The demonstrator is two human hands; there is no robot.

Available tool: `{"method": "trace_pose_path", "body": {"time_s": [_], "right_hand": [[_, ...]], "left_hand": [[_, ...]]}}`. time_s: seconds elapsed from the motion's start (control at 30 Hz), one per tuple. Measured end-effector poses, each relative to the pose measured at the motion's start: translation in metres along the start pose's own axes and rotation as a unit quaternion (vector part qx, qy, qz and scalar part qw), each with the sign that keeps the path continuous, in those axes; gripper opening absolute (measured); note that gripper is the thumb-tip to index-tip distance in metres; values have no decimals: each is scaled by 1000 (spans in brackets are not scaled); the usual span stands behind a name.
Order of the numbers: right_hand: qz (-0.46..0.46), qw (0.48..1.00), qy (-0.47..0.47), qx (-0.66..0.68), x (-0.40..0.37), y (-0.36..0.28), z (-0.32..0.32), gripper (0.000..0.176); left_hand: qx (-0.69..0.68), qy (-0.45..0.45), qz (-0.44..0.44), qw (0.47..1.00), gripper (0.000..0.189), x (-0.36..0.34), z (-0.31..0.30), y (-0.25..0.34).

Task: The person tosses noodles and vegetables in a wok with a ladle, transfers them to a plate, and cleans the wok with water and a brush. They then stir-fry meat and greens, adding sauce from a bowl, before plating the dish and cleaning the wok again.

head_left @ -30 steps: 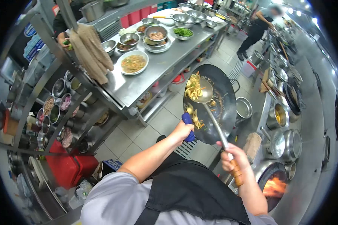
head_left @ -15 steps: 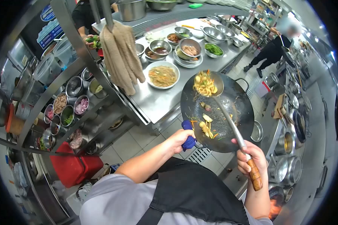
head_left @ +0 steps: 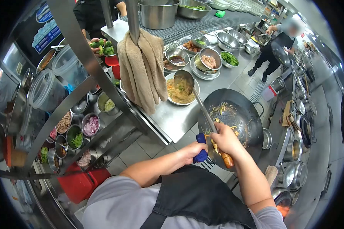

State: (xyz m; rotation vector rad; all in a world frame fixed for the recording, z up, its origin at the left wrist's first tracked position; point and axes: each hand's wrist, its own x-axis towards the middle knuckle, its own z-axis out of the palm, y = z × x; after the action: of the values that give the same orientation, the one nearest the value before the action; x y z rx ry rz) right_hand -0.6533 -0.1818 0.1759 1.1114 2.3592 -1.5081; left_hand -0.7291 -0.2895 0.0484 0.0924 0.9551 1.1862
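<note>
Blue cloth [head_left: 201, 148] is bunched in the closed left hand [head_left: 192, 151], at the near left edge of the wok [head_left: 252, 128]; what lies inside the bundle is hidden. Just beside it, the right hand [head_left: 225, 138] is closed around the ladle [head_left: 205, 110], above the near left part of the wok, with the wooden end sticking out below the fist. Dark and glossy inside, the wok holds scattered pale noodle strands and yellowish pieces.

The ladle's metal shaft slants up and left from the grip, over the wok's edge. Its round steel bowl, well apart from the fist, is over the white plate [head_left: 169, 100] of noodles [head_left: 180, 94]; whether they touch, I cannot tell. These noodles are yellow-brown, glossy and mixed with orange shreds.

Farther along the counter [head_left: 191, 123], one steel bowl [head_left: 183, 54] holds dark sauce, a tilted bowl [head_left: 218, 56] holds pale pink pieces, and a dish [head_left: 236, 63] holds cut greens. Beyond, a person [head_left: 273, 53] stands near the stoves.
</note>
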Motion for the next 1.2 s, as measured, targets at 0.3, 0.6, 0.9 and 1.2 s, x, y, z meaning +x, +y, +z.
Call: {"method": "trace_pose_path", "body": {"time_s": [0.3,0.6,0.9,1.2], "right_hand": [[-37,943,154,-291,-3,15,17,57],[32,966,154,206,-78,25,-32,51],[128,904,261,-313,-100,126,-12,60],[206,908,293,-219,-163,122,-51,57]], "left_hand": [[-13,-4,-5,1000,12,7,-9,-1],[-17,-25,1,1000,13,9,-9,13],[31,-18,40,999,12,34,4,28],[9,14,43,999,9,37,22,23]]}}
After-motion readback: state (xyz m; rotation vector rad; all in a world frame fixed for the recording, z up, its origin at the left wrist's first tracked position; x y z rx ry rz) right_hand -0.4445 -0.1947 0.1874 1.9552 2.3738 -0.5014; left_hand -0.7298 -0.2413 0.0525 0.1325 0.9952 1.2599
